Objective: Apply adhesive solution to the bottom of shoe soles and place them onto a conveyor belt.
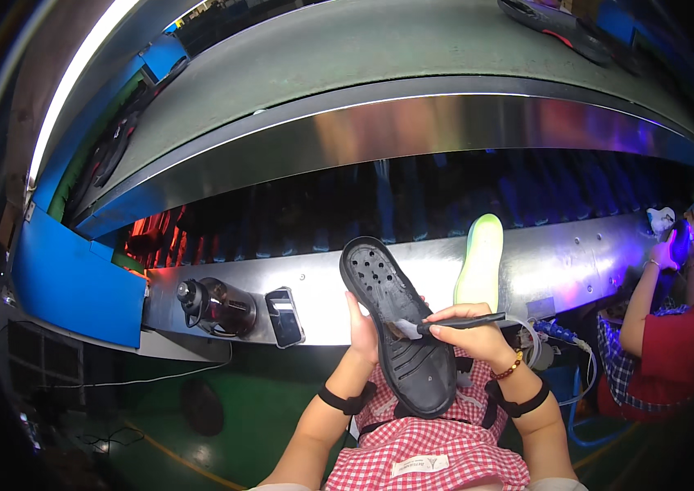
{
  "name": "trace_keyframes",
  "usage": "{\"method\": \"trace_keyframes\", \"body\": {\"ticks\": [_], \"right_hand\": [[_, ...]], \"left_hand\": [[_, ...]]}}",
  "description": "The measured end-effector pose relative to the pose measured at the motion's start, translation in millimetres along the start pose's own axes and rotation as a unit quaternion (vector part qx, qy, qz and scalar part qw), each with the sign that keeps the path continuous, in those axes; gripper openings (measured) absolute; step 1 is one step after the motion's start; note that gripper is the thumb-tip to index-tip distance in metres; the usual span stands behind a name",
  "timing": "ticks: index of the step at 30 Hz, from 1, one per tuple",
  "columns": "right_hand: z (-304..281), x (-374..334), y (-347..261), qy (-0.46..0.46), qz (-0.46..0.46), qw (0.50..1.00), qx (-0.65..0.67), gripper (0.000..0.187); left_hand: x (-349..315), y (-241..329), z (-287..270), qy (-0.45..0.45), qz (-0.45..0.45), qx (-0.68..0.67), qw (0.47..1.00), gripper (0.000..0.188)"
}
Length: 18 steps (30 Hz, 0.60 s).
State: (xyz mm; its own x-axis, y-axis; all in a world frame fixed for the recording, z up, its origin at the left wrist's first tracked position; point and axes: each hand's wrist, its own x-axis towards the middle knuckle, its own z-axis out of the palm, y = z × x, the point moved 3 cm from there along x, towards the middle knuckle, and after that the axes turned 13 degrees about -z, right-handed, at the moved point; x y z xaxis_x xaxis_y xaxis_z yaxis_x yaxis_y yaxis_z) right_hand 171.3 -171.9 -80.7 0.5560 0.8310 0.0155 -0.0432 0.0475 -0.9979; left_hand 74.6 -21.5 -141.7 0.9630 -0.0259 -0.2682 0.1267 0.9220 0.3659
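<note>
A black shoe sole (402, 364) with several round holes at its far end is held tilted in front of my body. My left hand (361, 327) grips its left edge, the fingers partly hidden behind it. In my right hand (478, 331) is a brush (468, 321) with a black handle and pale bristles, and a clear tube runs from its handle end. The bristles touch the inner face of the sole around its middle. Just beyond my right hand, a yellow-green sole (480, 260) lies on the metal ledge.
On the metal ledge (322, 282) to the left are a dark bottle (224, 307) and a phone (285, 317). Beyond runs a grey-green conveyor belt (347, 61) with dark soles at its ends. At right, a co-worker in red (674, 356) handles a dark piece.
</note>
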Motion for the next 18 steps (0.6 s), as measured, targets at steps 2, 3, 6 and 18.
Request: {"method": "trace_keyframes", "body": {"ticks": [2, 3, 6, 18], "right_hand": [[5.8, -1.8, -6.1, 0.003, -0.089, 0.993, -0.083, 0.018], [13.0, -2.4, -13.3, -0.010, -0.198, 0.969, -0.146, 0.018], [35.6, -14.2, -25.0, -0.065, -0.377, 0.876, -0.295, 0.018], [25.1, -1.5, -58.0, -0.068, -0.301, 0.942, -0.130, 0.021]], "left_hand": [[1.2, -0.6, 1.9, 0.019, 0.002, 0.015, 1.000, 0.108], [1.7, 2.2, 2.0, 0.038, 0.027, -0.002, 0.999, 0.108], [-0.7, 17.0, 2.1, 0.060, 0.086, -0.034, 0.994, 0.110], [-17.6, 34.7, 38.4, -0.053, 0.236, -0.045, 0.969, 0.102]]}}
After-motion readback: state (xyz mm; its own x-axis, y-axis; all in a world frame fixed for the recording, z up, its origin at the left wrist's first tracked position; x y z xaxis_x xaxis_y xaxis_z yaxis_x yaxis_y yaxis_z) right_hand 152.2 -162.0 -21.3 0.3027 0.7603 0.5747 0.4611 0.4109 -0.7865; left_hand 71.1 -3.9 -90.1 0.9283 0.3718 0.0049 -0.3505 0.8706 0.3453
